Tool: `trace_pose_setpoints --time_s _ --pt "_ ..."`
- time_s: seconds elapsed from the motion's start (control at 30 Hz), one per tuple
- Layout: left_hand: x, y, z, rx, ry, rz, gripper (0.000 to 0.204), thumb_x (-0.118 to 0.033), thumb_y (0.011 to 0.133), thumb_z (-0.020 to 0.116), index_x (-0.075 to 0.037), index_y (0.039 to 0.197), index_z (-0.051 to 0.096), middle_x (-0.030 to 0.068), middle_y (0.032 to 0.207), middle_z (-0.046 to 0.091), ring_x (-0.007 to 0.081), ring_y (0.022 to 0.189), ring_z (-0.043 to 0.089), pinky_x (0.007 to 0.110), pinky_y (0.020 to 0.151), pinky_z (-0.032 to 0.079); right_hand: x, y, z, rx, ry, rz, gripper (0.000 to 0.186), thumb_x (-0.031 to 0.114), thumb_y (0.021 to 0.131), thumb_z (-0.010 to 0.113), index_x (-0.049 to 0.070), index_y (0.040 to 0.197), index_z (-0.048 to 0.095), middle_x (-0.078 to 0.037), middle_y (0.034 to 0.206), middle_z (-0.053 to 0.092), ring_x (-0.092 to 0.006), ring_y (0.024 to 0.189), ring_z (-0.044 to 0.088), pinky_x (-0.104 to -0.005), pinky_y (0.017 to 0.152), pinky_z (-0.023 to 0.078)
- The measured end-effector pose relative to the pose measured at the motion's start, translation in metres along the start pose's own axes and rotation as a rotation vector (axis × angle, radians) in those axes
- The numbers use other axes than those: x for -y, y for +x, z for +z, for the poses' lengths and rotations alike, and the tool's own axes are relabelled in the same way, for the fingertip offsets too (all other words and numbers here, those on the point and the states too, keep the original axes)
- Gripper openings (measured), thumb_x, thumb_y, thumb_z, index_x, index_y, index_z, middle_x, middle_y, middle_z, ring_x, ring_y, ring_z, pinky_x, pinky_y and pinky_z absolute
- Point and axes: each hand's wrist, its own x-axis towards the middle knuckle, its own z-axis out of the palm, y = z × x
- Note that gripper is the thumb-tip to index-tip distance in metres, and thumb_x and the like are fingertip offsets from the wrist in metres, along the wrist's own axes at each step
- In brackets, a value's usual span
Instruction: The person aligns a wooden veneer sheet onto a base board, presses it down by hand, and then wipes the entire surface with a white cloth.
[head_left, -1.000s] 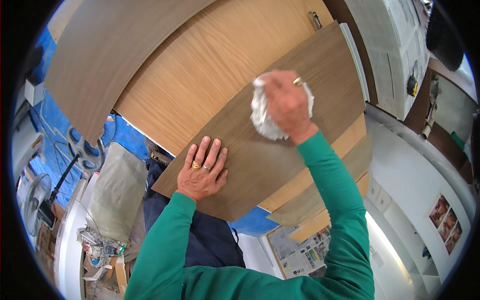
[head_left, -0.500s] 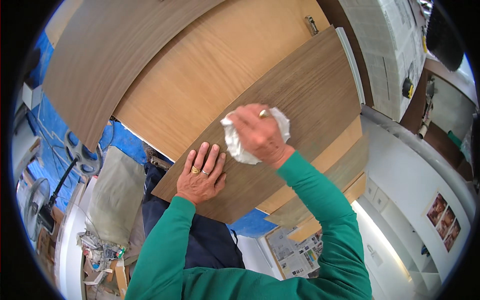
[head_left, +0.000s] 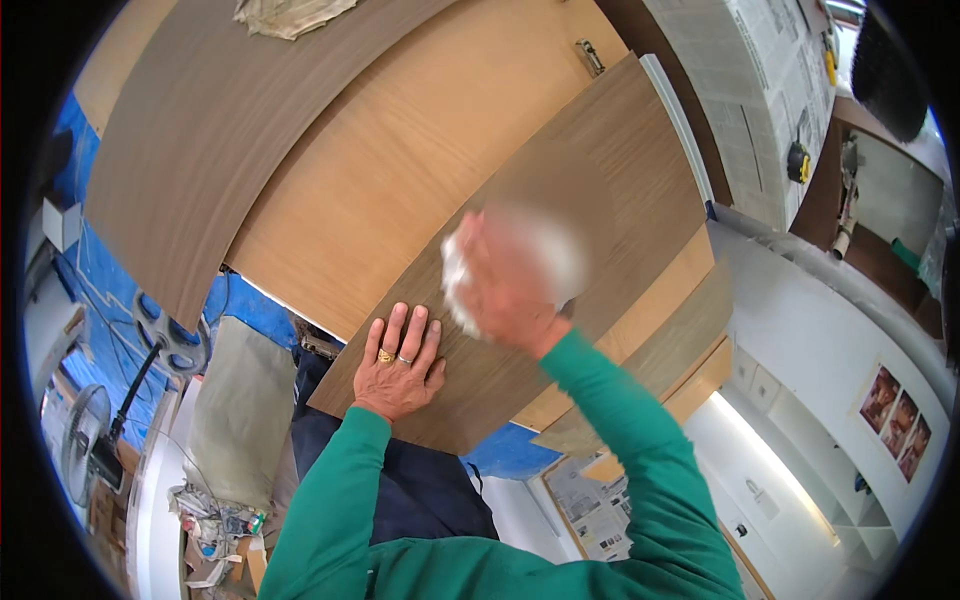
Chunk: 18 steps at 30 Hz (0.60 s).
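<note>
A brown wood-grain panel (head_left: 640, 150) lies slanting in front of me. On its near left part rests my left hand (head_left: 397, 368), palm down, fingers stretched out, with rings on two of them. To the right of it my right hand (head_left: 505, 300) presses a bunched white cloth (head_left: 456, 285) against the panel's middle. Motion blurs this hand and the cloth's right side, though the fingers curl over the cloth.
Beyond the panel lies a light wood board (head_left: 400, 150) with a metal hinge (head_left: 590, 58). Another brown panel (head_left: 200, 130) at the far left bears a crumpled beige cloth (head_left: 290, 14). A newspaper-covered surface (head_left: 740, 110) is at upper right, a fan (head_left: 85, 435) at left.
My right hand has shifted slightly left and nearer with the white cloth. My left hand stays flat on the panel. The view has tilted, bringing the beige cloth in at the top.
</note>
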Motion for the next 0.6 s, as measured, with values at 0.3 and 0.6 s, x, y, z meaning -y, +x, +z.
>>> trace_pose_setpoints --time_s 0.3,0.6 --pt "-0.004 0.014 -0.014 0.064 0.032 -0.006 0.076 -0.044 0.098 0.074 -0.011 0.164 0.058 0.0173 0.181 0.039 0.0447 0.171 0.029 0.064 0.138 0.022 -0.174 0.097 -0.004 -0.403 -0.162 0.645 0.076 0.048 0.113 0.057 -0.007 0.165 0.051 -0.029 0.173 0.047 -0.0455 0.163 0.042 -0.0588 0.134 0.033" --pt "0.001 0.000 -0.005 0.005 -0.003 -0.016 0.077 -0.042 0.101 0.072 -0.010 0.169 0.052 0.0181 0.184 0.036 0.0443 0.173 0.025 0.063 0.139 0.020 -0.052 -0.041 0.031 -0.226 0.055 0.458 0.088 0.057 0.108 0.061 -0.001 0.172 0.044 -0.020 0.181 0.042 -0.0393 0.170 0.035 -0.0568 0.136 0.030"
